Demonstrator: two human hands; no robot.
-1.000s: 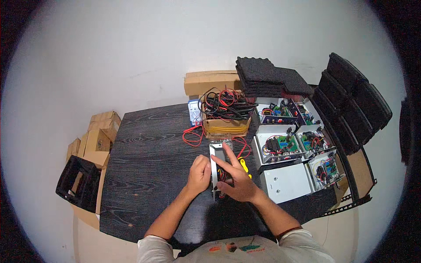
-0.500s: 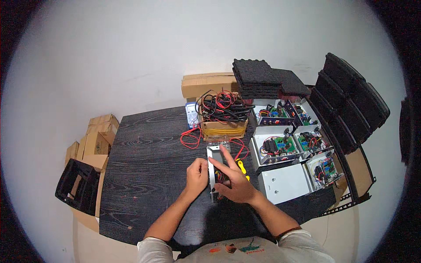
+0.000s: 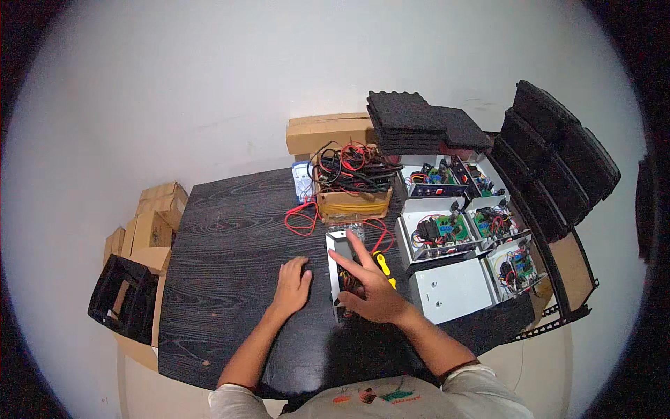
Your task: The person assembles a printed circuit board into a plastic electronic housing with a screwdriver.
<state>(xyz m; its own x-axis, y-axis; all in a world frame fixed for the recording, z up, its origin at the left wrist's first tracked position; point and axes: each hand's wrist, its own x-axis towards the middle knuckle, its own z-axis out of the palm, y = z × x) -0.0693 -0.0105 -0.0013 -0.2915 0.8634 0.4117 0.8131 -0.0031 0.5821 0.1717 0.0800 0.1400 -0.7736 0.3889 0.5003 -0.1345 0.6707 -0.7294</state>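
Observation:
A narrow white metal case (image 3: 333,269) stands on the black wood-grain table, its open side showing wires inside. My right hand (image 3: 373,293) lies across it with fingers spread, gripping its rim; the hand hides much of the interior. To the left of the case and apart from it, my left hand (image 3: 292,288) rests low over the table, holding nothing, fingers loosely bent and thumb apart. Just right of the case, partly behind my right hand, lies a yellow-and-black handled tool (image 3: 382,264) whose kind I cannot make out. A small clear plastic bag (image 3: 347,227) touches the far end.
A cardboard box of black and red cables (image 3: 356,208) stands beyond, beside a blue-and-white multimeter (image 3: 302,180) with red leads. Several open white cases with circuit boards (image 3: 447,229) and a white panel (image 3: 453,292) fill the right. Black foam (image 3: 405,112) is stacked behind.
My left hand has moved left and away from the case, and its fingers have loosened from a closed shape. My right hand stays on the case.

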